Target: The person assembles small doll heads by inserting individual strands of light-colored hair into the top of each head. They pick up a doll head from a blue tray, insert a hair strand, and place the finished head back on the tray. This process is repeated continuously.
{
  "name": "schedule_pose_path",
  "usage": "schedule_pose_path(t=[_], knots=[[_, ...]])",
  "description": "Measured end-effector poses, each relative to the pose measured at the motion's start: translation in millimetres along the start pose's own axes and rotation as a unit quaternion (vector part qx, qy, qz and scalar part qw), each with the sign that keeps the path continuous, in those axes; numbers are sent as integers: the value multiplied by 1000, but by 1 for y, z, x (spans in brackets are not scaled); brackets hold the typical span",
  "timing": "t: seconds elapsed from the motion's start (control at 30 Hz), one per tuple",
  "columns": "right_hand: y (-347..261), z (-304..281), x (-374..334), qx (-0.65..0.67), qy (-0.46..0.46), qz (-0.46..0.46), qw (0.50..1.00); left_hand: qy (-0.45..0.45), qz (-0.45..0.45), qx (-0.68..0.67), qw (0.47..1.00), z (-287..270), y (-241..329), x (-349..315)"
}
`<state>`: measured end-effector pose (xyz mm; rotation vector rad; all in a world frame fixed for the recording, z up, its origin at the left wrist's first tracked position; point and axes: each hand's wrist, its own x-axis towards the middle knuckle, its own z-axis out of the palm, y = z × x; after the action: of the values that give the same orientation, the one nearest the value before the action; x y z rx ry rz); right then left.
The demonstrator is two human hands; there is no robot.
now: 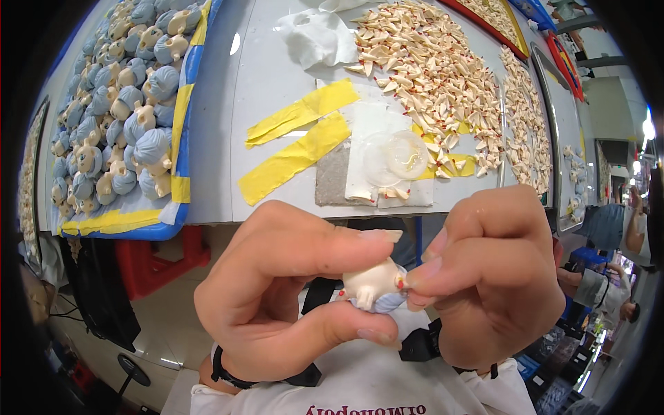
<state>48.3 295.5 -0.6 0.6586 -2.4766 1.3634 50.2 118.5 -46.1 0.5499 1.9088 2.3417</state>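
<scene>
My left hand [283, 290] grips a small doll head [370, 282] between thumb and forefinger, just past the table's front edge. The head is cream-coloured with pale blue hair [389, 302] on its underside. Red spots show at both of its sides. My right hand [491, 277] is closed in a pinch at the head's right side. Its fingertips meet a small red-tipped piece [401, 282] there, mostly hidden by the fingers. Further back on the table lies a big pile of pointed cream pieces with red ends [436, 69].
A blue tray edged with yellow tape [181, 145] holds many blue-haired doll heads [152, 145] at the left. Yellow tape strips [297, 155], a clear round dish [404, 155] on white paper and a crumpled white cloth [318, 38] lie mid-table. A red stool [155, 266] stands below.
</scene>
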Motion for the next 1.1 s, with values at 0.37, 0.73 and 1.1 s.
schedule_pose_path(t=[0.37, 0.73, 1.1], knots=[[9, -21, 2, 144, -58, 106, 982, 84, 112, 166, 976, 21, -1, 6], [62, -148, -27, -191, 155, 313, 917, 115, 178, 599, 772, -30, 29, 16], [155, -287, -101, -434, 98, 371, 815, 184, -127, 661, 716, -118, 36, 12]])
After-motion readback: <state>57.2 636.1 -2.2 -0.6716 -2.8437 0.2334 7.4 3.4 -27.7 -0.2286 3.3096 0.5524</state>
